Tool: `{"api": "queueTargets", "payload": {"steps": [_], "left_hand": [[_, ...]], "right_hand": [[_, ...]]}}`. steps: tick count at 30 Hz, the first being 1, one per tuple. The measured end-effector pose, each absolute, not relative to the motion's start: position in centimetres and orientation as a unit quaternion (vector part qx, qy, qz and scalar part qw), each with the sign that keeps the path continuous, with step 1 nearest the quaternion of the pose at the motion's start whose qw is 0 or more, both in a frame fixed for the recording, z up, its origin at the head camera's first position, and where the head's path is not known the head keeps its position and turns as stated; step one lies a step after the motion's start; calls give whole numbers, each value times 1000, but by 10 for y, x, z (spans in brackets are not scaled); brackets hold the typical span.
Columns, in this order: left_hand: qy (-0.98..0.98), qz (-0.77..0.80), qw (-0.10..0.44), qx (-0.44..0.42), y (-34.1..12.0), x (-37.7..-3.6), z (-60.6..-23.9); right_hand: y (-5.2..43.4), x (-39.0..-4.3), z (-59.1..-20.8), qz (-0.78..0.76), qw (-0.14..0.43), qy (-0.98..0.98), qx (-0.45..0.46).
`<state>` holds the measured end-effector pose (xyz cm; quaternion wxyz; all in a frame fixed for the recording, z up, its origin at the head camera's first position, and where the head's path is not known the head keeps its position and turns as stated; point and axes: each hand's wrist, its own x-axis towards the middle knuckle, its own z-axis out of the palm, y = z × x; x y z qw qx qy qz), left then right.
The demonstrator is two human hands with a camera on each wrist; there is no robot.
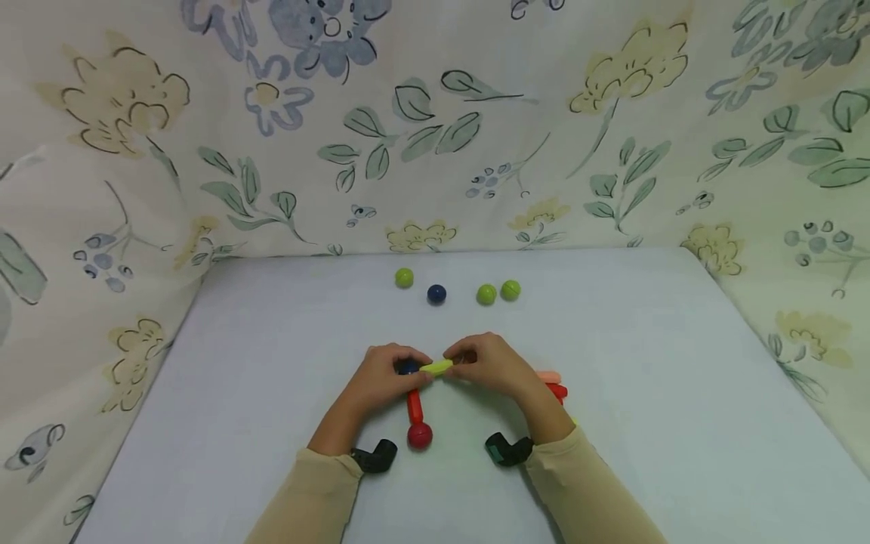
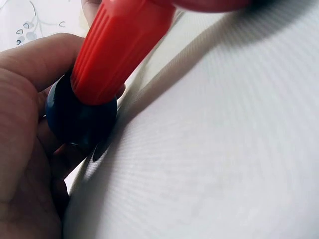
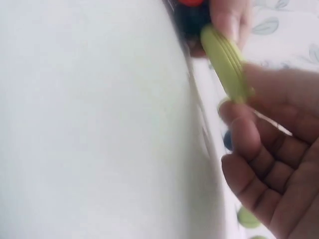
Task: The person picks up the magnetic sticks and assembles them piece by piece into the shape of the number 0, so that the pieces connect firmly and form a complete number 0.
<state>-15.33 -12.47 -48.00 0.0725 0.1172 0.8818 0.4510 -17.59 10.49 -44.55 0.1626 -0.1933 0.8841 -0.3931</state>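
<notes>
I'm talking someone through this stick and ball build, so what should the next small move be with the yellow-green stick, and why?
Probably ease the yellow-green stick a touch further left until its tip seats on the blue ball. The right hand pinches that stick, whose tip already points at the ball. The left hand grips the ball, which sits on the end of the red stick.

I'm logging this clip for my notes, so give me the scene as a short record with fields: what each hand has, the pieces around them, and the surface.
left hand: left hand holds the blue ball, which has the red stick joined to it
right hand: right hand pinches the yellow-green stick, its tip at the blue ball
red stick far end: red ball
loose balls: three green balls and a dark blue ball near the backdrop
surface: pale table
</notes>
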Motion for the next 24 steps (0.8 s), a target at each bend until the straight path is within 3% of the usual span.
{"api": "queueTargets", "payload": {"steps": [12, 24], "left_hand": [[882, 450, 92, 106, -129, -156, -482], [881, 450, 85, 116, -131, -154, -484]], "right_hand": [[93, -238, -416, -373, 80, 915, -135], [53, -274, -434, -274, 122, 943, -142]]}}
